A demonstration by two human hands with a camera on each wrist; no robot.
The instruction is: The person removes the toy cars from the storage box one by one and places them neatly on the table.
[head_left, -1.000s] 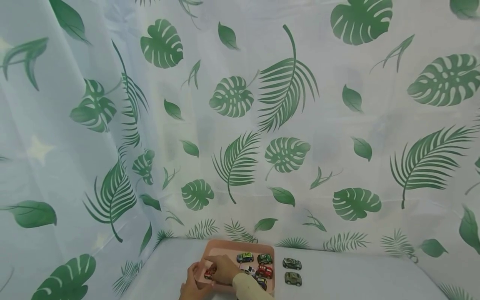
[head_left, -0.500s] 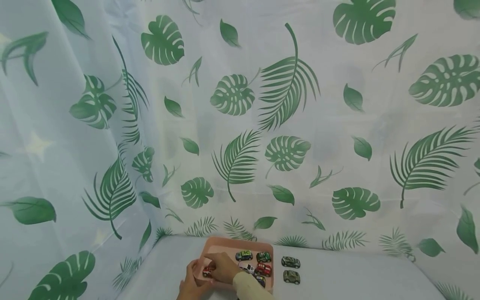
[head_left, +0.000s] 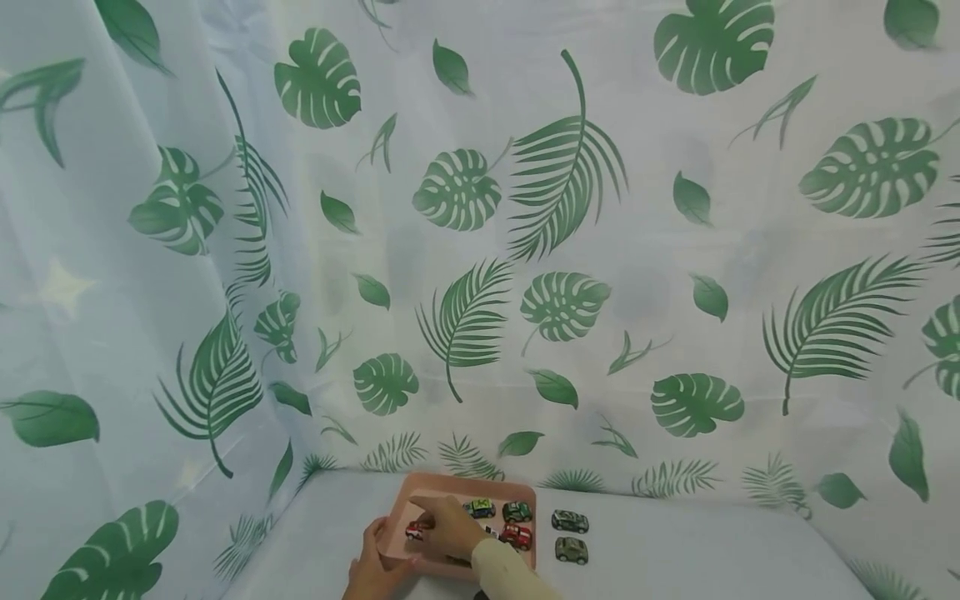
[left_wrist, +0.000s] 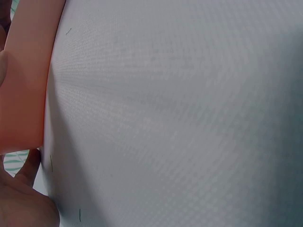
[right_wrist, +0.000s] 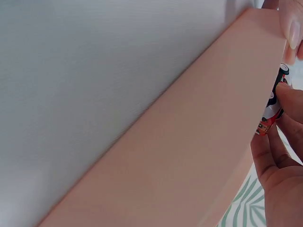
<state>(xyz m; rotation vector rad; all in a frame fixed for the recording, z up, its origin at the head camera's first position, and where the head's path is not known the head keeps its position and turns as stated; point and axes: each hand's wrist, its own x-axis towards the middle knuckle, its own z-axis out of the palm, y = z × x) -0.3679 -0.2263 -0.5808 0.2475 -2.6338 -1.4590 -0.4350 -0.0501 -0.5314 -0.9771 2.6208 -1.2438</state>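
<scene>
Pinching the red-white car [head_left: 413,531] in the right hand [head_left: 448,530] at the left end of the tray [head_left: 480,482]; left hand [head_left: 371,572] grips the tray's corner; I'd call this car unfinished, not released yet; other cars [head_left: 517,536] sit inside, two camo cars [head_left: 571,522] outside on the desk [head_left: 675,550].

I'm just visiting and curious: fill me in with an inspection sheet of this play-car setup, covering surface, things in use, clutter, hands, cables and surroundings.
Surface: white tabletop under everything.
Things in use: pink tray with a red-and-white toy car, a green toy car, a red toy car and others partly hidden.
Clutter: a camouflage toy car and an olive toy car outside the tray, on its right.
Hands: left hand holds the tray's near left corner; right hand pinches the red-and-white toy car.
Cables: nothing seen.
Surroundings: leaf-print curtain behind and to the left.
</scene>
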